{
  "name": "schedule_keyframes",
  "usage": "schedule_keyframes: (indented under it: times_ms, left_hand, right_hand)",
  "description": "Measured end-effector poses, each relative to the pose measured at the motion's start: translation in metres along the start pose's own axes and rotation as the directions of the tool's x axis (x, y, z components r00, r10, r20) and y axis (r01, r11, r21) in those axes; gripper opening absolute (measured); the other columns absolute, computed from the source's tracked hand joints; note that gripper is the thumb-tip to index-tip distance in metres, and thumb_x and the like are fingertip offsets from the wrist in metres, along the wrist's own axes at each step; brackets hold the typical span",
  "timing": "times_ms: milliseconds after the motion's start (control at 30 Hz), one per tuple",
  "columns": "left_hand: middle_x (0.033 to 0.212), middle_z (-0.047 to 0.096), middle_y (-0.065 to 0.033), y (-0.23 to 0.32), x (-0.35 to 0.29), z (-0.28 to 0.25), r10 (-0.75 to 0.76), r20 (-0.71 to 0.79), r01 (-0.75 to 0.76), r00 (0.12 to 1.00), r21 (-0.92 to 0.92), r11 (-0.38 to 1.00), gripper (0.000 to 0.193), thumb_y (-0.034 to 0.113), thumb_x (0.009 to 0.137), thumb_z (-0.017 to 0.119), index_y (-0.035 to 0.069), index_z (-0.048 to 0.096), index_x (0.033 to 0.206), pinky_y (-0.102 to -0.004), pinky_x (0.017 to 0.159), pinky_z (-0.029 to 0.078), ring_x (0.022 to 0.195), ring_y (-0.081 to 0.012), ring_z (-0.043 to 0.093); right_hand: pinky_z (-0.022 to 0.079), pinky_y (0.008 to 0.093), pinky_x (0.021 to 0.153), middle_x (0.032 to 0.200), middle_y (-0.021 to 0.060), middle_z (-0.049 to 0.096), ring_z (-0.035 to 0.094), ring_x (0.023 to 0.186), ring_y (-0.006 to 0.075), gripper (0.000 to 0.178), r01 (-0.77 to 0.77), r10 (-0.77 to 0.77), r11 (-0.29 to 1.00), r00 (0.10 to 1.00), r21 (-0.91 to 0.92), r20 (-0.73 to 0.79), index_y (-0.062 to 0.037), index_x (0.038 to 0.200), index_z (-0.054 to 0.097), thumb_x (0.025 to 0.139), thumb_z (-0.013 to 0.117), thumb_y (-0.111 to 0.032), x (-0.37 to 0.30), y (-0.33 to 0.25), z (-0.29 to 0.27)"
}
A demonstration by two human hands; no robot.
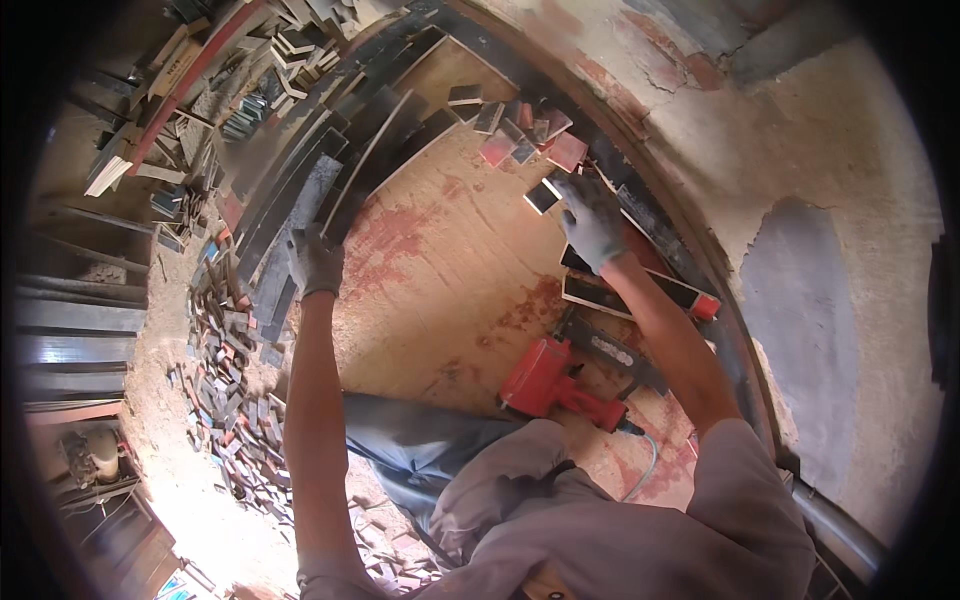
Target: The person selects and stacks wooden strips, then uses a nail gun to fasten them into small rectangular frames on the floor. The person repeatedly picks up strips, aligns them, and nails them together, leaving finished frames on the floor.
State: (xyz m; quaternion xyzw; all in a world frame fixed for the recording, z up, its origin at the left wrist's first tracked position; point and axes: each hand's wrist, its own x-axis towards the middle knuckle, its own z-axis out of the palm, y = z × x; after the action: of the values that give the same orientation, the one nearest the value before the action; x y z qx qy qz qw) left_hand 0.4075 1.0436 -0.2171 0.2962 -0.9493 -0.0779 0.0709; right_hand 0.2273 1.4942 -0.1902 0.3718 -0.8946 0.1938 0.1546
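In a grey work glove, my left hand (316, 262) has its fingers curled over the near end of a long dark-faced board (372, 165) at the left. My right hand (594, 222), gloved too, grips a small dark-faced wood block (542, 197) between fingers and thumb; the fingers partly hide it. Just beyond lie several loose wood blocks (522, 132), some dark, some reddish. A red nail gun (540, 378) rests on its side close to my legs, a thin hose running from its handle. Dark wood strips (600, 294) lie beneath my right forearm.
Dark boards (290, 200) are stacked along the left of the plywood surface (440, 250). A big heap of offcuts (235, 400) covers the floor at left. A stained wall (800, 290) rises on the right. More scrap wood (290, 50) lies at the far left.
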Motion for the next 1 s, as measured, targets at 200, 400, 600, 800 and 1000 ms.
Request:
schedule_keyframes:
  times_ms: [200, 400, 600, 800, 1000]
  left_hand:
    - [0.105, 0.064, -0.0113, -0.010, -0.066, -0.001, 0.246, -0.073, -0.256, 0.966, -0.201, 0.945, 0.031, 0.010, 0.074, 0.073, 0.015, 0.064, 0.103, -0.0477, 0.084, 0.054, 0.099, -0.0360, 0.064]
    - [0.104, 0.064, -0.0105, -0.040, -0.180, -0.033, 0.260, 0.113, -0.230, 0.959, -0.224, 0.947, 0.028, 0.005, 0.074, 0.073, 0.013, 0.068, 0.101, -0.0454, 0.083, 0.055, 0.099, -0.0334, 0.064]
    - [0.116, 0.061, -0.0116, -0.072, -0.217, -0.029, 0.329, 0.180, -0.299, 0.927, -0.173, 0.938, 0.043, 0.020, 0.070, 0.086, 0.010, 0.068, 0.108, -0.0472, 0.090, 0.052, 0.107, -0.0337, 0.059]
    - [0.132, 0.057, -0.0158, 0.084, -0.178, -0.027, 0.339, 0.025, -0.306, 0.940, -0.370, 0.877, 0.091, 0.036, 0.065, 0.092, 0.006, 0.055, 0.142, -0.0462, 0.099, 0.047, 0.123, -0.0365, 0.053]
    - [0.125, 0.061, -0.0146, 0.135, -0.147, 0.018, 0.323, 0.080, -0.279, 0.943, -0.343, 0.897, 0.080, 0.036, 0.067, 0.091, 0.008, 0.061, 0.135, -0.0491, 0.099, 0.048, 0.115, -0.0369, 0.056]
  right_hand:
    - [0.046, 0.0466, 0.096, 0.118, 0.0095, 0.065, 0.057, 0.106, 0.0309, 0.040, 0.212, -0.160, 0.961, 0.951, -0.179, 0.266, -0.0118, 0.122, 0.064, 0.083, 0.063, -0.002, 0.027, 0.036, 0.029]
    - [0.053, 0.0394, 0.085, 0.111, 0.0119, 0.066, 0.065, 0.097, 0.0270, 0.050, -0.088, 0.070, 0.843, 0.996, 0.530, 0.053, -0.0071, 0.128, 0.062, 0.083, 0.080, -0.013, 0.006, -0.061, -0.013]
    - [0.054, 0.0391, 0.068, 0.083, 0.0133, 0.072, 0.071, 0.073, 0.0279, 0.034, -0.820, 0.504, 0.314, 0.571, 0.478, 0.648, -0.0016, 0.100, 0.068, 0.092, 0.076, -0.033, -0.026, -0.149, 0.019]
    - [0.054, 0.0455, 0.068, 0.080, 0.0184, 0.070, 0.070, 0.078, 0.0362, 0.033, -0.610, 0.498, 0.714, 0.788, 0.344, 0.362, -0.0039, 0.101, 0.065, 0.092, 0.074, -0.034, -0.064, -0.154, 0.083]
    - [0.055, 0.0485, 0.073, 0.085, 0.0171, 0.070, 0.070, 0.081, 0.0394, 0.030, -0.637, 0.546, 0.630, 0.770, 0.445, 0.330, -0.0051, 0.111, 0.062, 0.094, 0.071, -0.028, -0.071, -0.156, 0.026]
